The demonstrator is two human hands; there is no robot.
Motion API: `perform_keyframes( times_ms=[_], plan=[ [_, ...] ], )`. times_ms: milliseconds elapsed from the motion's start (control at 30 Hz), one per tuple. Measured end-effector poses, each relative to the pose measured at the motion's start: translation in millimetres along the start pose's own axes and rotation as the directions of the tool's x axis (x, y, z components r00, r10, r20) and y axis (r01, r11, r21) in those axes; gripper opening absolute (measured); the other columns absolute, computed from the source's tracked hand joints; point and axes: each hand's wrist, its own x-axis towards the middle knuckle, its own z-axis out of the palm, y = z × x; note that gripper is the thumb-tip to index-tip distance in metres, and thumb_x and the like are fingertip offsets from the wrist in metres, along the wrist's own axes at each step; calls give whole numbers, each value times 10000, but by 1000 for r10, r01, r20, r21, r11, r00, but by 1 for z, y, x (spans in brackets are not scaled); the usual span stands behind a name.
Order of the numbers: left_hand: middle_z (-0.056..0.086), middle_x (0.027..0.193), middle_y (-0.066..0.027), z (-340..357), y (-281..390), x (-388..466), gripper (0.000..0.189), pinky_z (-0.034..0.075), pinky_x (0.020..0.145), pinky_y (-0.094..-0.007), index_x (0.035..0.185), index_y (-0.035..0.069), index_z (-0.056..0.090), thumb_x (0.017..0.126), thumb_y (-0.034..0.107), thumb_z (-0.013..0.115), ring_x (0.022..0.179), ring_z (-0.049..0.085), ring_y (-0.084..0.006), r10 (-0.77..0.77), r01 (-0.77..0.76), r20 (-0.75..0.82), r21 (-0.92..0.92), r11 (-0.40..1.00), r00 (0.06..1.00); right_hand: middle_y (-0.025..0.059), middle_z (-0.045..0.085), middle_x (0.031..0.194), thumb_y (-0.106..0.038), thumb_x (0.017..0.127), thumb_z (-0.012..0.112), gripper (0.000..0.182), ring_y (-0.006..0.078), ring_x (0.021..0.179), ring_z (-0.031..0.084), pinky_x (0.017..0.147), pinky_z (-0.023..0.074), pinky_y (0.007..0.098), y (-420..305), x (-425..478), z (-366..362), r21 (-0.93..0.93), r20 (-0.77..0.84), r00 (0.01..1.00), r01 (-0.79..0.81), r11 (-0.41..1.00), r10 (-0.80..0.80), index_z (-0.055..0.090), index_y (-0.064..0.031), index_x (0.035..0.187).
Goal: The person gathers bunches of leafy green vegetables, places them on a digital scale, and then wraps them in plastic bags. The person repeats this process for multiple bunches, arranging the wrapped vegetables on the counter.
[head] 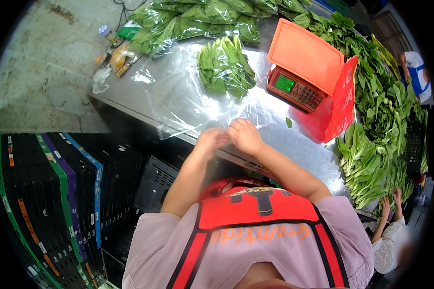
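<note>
A clear plastic bag (181,97) lies on the metal table (130,97), with a bundle of leafy greens (224,68) inside its far part. Both of my hands meet at the bag's near end, by the table's front edge. My left hand (211,139) has its fingers curled close to those of my right hand (244,133); whether either pinches the film cannot be told. To the right of the bundle stands an orange weighing scale (305,57) with a lit display and a bare tray.
Bagged greens (209,18) lie along the far side. Loose greens (361,166) line the right, beside a red sheet (341,101). Black crates (76,180) stand at the lower left. A co-worker (387,238) reaches to the greens at the lower right; another person (416,74) is farther off.
</note>
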Motion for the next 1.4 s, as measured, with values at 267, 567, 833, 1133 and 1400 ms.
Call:
perform_keyframes(
  times_ms=[267, 567, 833, 1133, 1400],
  plan=[
    [648, 877, -101, -13, 1, 10, 226, 473, 640, -252, 892, 37, 577, 936, 241, 489, 771, 628, -174, 90, -90, -80, 15, 996, 993, 65, 557, 844, -156, 771, 621, 122, 290, 853, 529, 739, 432, 398, -14, -3, -33, 232, -13, 1000, 30, 972, -28, 540, -65, 766],
    [653, 877, -101, -13, 8, -9, 286, 480, 706, -273, 919, 8, 594, 917, 289, 542, 794, 632, -183, 103, -107, 31, 166, 980, 994, 99, 594, 864, -113, 735, 665, 146, 307, 858, 548, 748, 445, 402, -16, -19, -38, 411, -116, 960, -186, 892, 253, 584, -62, 844],
    [654, 787, -59, 1, 0, -10, 250, 445, 594, -216, 837, 24, 606, 930, 233, 506, 686, 607, -119, 262, -285, 122, 237, 929, 957, 90, 569, 795, -104, 693, 670, 121, 311, 825, 547, 724, 447, 402, -15, 4, -19, 278, 27, 980, -197, 940, 197, 585, -63, 768],
    [654, 834, -106, -8, 10, -19, 249, 461, 662, -266, 867, -3, 601, 906, 230, 522, 745, 621, -175, 201, -199, -6, 135, 971, 980, 87, 574, 886, -127, 720, 670, 183, 304, 903, 533, 764, 438, 410, -26, -21, -35, 481, -84, 996, 65, 874, -27, 534, -62, 824],
    [644, 829, -73, 4, 2, -18, 209, 474, 652, -234, 887, 6, 610, 894, 199, 530, 743, 620, -137, 181, -190, 101, 89, 978, 978, 92, 562, 850, -136, 735, 657, 150, 307, 843, 539, 735, 443, 397, -22, -5, -32, 341, -36, 975, -196, 920, 220, 542, -62, 797]
  ],
)
